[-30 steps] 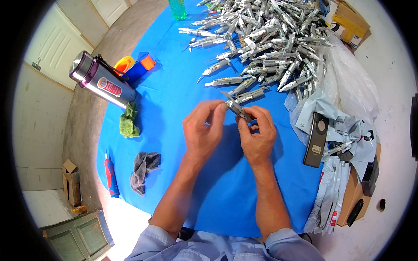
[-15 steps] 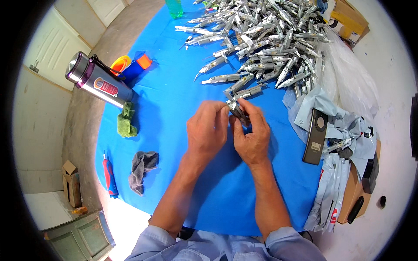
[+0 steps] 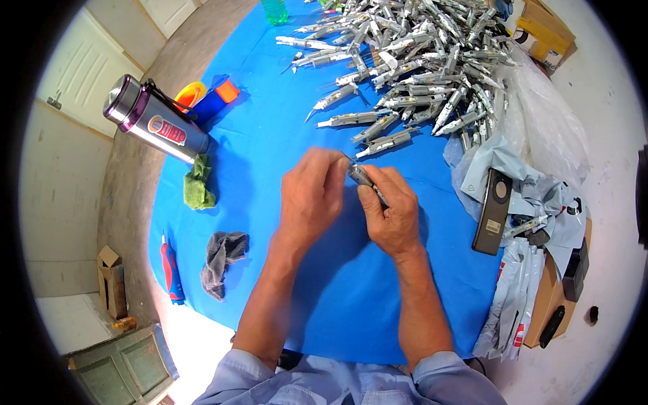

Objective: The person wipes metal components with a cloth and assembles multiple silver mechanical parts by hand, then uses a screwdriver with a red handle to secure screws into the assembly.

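Note:
My right hand (image 3: 391, 212) is closed around a slim grey device (image 3: 360, 177) with small metal-looking parts, thumb along its near side. The device's upper end sticks out toward my left hand (image 3: 312, 196). That hand is closed in a pinch beside this end, slightly blurred. A thin dark piece shows at its fingertips, too small to name. Beyond both hands spreads a large heap of similar slim grey-and-white devices (image 3: 432, 88). A few lie singly at its near edge, the closest device (image 3: 385, 143) just past my right hand.
Left on the blue tablecloth (image 3: 263, 182) are a steel flask (image 3: 165, 128), a green cloth (image 3: 199, 185), a grey cloth (image 3: 221, 260), a red-and-blue screwdriver (image 3: 171, 273) and an orange-and-blue tape dispenser (image 3: 214, 98). At right lie a dark phone (image 3: 491, 212), plastic bags (image 3: 516, 290) and cardboard (image 3: 550, 304).
My left hand has shifted a little left, away from the device. In my right hand the device is turned, with more of its grey body showing. The view has shifted slightly.

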Available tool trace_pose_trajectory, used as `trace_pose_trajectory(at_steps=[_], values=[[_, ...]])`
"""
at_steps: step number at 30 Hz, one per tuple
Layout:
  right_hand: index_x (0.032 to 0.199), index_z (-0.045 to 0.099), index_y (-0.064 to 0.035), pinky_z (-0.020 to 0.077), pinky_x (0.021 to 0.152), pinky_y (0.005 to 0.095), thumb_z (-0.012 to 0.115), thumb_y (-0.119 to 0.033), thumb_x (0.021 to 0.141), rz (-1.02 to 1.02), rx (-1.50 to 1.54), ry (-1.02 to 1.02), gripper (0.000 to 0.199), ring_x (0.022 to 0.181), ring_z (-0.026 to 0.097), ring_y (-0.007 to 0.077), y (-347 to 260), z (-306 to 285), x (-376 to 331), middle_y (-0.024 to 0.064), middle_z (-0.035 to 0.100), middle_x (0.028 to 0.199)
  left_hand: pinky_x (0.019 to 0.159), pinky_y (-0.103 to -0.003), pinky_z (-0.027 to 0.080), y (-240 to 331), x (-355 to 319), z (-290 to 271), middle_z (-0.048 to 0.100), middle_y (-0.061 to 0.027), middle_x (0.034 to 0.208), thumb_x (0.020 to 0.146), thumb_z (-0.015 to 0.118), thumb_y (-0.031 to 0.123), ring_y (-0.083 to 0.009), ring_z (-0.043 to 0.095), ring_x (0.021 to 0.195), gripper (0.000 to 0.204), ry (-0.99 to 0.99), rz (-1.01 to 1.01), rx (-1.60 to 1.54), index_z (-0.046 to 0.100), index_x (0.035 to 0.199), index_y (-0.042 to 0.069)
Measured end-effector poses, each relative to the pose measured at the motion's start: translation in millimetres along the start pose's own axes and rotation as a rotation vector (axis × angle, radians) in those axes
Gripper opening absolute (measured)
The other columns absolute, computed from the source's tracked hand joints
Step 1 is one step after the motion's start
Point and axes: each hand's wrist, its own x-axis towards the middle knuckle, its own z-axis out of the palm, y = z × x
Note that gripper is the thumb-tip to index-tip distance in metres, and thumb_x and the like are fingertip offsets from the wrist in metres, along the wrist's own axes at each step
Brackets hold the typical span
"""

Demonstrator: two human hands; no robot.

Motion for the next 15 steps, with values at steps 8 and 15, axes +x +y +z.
trace_pose_trajectory(at_steps=[8,15], values=[[0.121,0.071,-0.0003,0.0546,0.07,0.04,0.067,-0.009,0.099,0.06,0.054,-0.037,0.024,0.083,0.069,0.0306,-0.4,-1.4,0.8,0.015,0.07,0.098,0.059,-0.035,0.048,-4.7,-2.1,0.2,0.066,-0.0117,0.081,0.099,0.07,0.005,-0.0221,0.061,0.065,0.004,-0.027,-0.113,-0.037,0.07,0.099,0.001],[0.122,0.07,0.002,0.0519,0.07,0.0323,0.065,-0.016,0.103,0.289,0.25,-0.013,0.026,0.083,0.066,0.0189,7.4,-2.2,-4.3,0.011,0.071,0.099,0.059,-0.032,0.051,-4.7,-2.2,-5.0,0.074,-0.0098,0.09,0.094,0.076,0.006,-0.016,0.065,0.066,0.009,-0.057,-0.356,-0.271,0.076,0.102,0.003]])
